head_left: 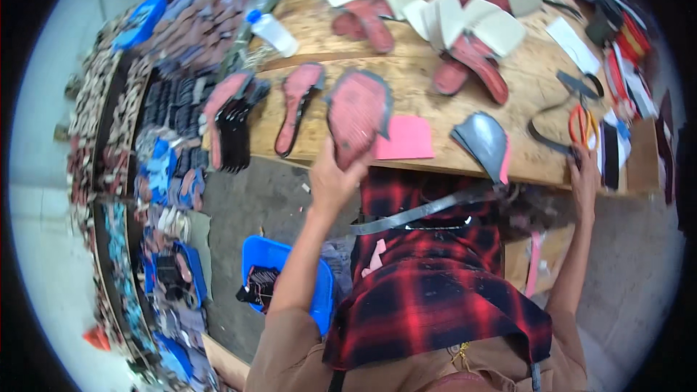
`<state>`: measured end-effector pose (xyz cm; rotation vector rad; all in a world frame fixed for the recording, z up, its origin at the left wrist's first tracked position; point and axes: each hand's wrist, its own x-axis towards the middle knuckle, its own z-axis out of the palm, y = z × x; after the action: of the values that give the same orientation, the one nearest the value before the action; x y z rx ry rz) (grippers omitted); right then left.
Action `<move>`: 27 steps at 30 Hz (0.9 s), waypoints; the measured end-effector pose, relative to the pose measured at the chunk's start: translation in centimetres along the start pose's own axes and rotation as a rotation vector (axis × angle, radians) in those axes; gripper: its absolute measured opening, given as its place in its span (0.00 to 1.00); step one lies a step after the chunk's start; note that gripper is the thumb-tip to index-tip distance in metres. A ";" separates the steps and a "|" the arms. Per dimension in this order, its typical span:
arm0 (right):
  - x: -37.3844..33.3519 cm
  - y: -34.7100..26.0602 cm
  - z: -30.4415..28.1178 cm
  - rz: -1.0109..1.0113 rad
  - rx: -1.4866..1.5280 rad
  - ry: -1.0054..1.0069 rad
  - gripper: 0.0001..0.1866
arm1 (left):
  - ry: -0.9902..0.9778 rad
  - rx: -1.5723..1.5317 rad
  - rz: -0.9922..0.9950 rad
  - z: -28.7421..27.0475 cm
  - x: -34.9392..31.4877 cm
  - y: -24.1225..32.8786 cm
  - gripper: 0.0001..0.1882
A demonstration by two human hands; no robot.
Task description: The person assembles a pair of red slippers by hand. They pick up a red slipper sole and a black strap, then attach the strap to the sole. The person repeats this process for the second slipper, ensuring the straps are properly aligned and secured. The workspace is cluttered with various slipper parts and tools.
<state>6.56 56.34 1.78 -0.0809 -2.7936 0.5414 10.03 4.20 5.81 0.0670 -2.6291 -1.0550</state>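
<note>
My left hand (337,180) grips a pink-faced shoe sole (357,112) by its narrow end and lifts it at the table's front edge. Grey material shows along the sole's rim. A pink sheet (406,138) lies just right of it. At the front right edge, my right hand (583,174) has its fingers curled beside the end of a black strap (541,131) and just below orange-handled scissors (583,127); what it grips, if anything, is unclear. Between the hands, grey shoe pieces (481,139) with a pink edge overhang the table edge.
More pink-faced soles (299,105) lie left on the wooden table (406,76). Soles with cream pieces (465,25) stand at the back. A white bottle (273,33) lies at the back left. Shelves of shoe parts (123,152) line the left; a blue bin (323,287) sits below.
</note>
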 end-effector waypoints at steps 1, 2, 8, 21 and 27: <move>0.0 -0.2 0.0 -0.013 0.019 0.002 0.13 | 0.105 0.051 0.035 -1.7 1.9 -0.6 0.34; 0.2 -0.6 -0.1 0.009 0.036 0.004 0.12 | 0.179 0.105 0.063 -3.1 3.5 -3.2 0.33; 0.4 -0.7 0.2 0.039 0.071 0.026 0.12 | 0.123 0.255 -0.197 -6.3 9.4 -11.6 0.34; -1.0 -9.4 -5.1 0.372 1.341 -0.119 0.22 | 0.449 0.350 0.157 -2.5 12.1 -10.0 0.36; -0.6 -7.9 -1.0 0.264 1.105 0.034 0.11 | -0.162 -0.529 -0.092 9.4 16.0 9.9 0.27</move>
<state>7.44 49.33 5.44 -0.2073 -2.0736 1.9877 -7.31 15.17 10.33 -0.0165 -2.4046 -1.8174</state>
